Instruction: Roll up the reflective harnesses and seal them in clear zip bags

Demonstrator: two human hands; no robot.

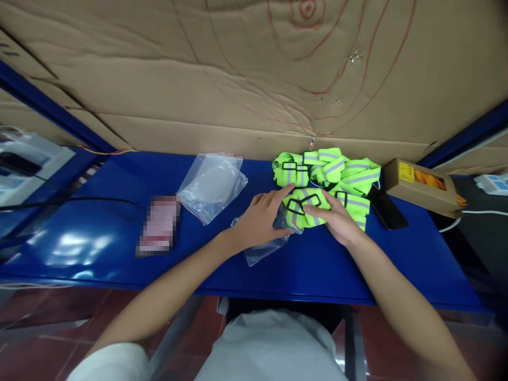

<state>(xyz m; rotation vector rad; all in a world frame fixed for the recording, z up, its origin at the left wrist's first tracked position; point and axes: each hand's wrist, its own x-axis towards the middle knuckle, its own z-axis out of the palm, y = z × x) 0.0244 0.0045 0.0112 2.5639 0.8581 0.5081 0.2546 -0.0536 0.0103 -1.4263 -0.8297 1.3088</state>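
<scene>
My right hand (337, 217) grips a folded neon-yellow reflective strap (296, 211) with grey stripes and black buckles. My left hand (260, 219) is wrapped round the mouth of a clear plastic bag (264, 253), which meets the strap's left end; how far the strap is inside the bag I cannot tell. Just behind my hands lies a pile of similar reflective straps (349, 172), with one rolled strap (289, 172) at its left. Another folded strap (359, 211) shows beyond my right hand.
Several clear plastic bags (214, 182) lie flat on the blue table (222, 272). A blurred-out phone (159, 225) is at the left, a black phone (387, 210) at the right. Beside it stands a cardboard box (423, 185). A cardboard panel (159, 79) rises behind.
</scene>
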